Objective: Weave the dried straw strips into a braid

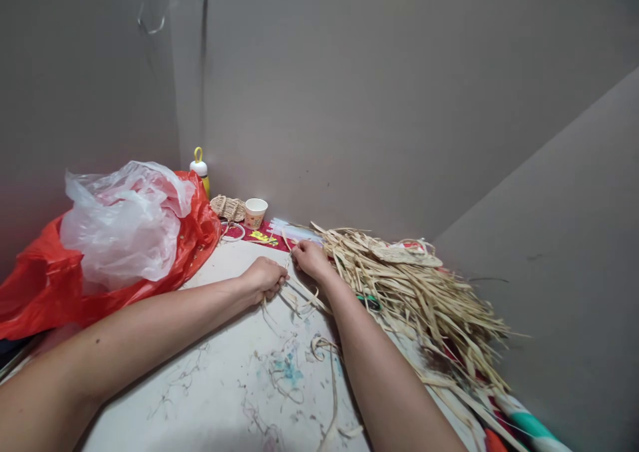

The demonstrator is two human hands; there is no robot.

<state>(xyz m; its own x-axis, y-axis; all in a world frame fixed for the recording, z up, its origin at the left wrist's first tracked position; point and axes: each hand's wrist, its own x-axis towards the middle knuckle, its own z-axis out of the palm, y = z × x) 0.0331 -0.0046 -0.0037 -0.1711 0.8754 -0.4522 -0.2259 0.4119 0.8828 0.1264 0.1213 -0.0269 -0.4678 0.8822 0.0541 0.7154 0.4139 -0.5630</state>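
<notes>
Over the middle of the white tabletop [219, 359], my left hand [268, 277] is closed in a pinch on a thin dried straw strip [289, 262]. Just beyond it and to the right, my right hand [308, 257] also has its fingers pinched together on the strip. Loose strip ends hang below my left fingers and trail across the board toward my right forearm. A large heap of pale dried straw strips [424, 292] lies to the right of my right hand. What exactly sits between the fingertips is small and partly hidden.
Red and clear plastic bags [132, 222] are bunched at the left. Along the back stand a yellow-and-white bottle [199, 169], a woven straw piece [228, 208] and a paper cup [255, 214]. Green-handled scissors [369, 302] lie partly under the straw. Grey walls enclose the table.
</notes>
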